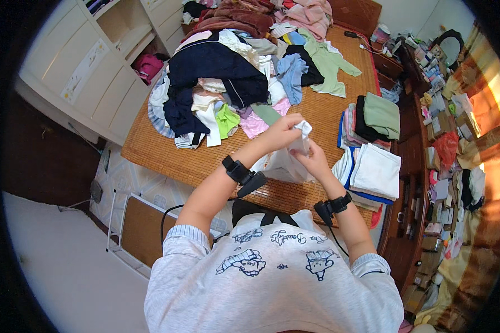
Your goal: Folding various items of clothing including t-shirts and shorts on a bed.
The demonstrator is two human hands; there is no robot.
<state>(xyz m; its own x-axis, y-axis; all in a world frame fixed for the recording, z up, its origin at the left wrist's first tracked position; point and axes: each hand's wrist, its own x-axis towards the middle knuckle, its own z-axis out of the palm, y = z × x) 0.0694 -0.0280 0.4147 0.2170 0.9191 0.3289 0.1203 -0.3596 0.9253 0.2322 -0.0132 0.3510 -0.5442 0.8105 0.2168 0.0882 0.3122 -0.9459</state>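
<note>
A white garment (286, 167) hangs between my two hands over the near edge of the bed mat; its exact kind does not show. My left hand (283, 132) is closed on its upper edge, fingers pinched around the cloth. Lower and to the right, my right hand (315, 160) grips the same garment near its edge. Beyond my hands lies a large loose heap of clothes, with a navy garment (216, 64) on top. A folded white garment (375, 169) tops the nearer stack at my right, and a folded green one (382, 114) tops the farther stack.
The woven bamboo mat (316, 108) covers the bed under the clothes. A brown blanket (233, 19) and pink bedding lie at the far end. White cabinets (75, 66) stand at left, a white-framed folding stool (144, 230) below them. Cluttered wooden furniture (403, 183) lines the right.
</note>
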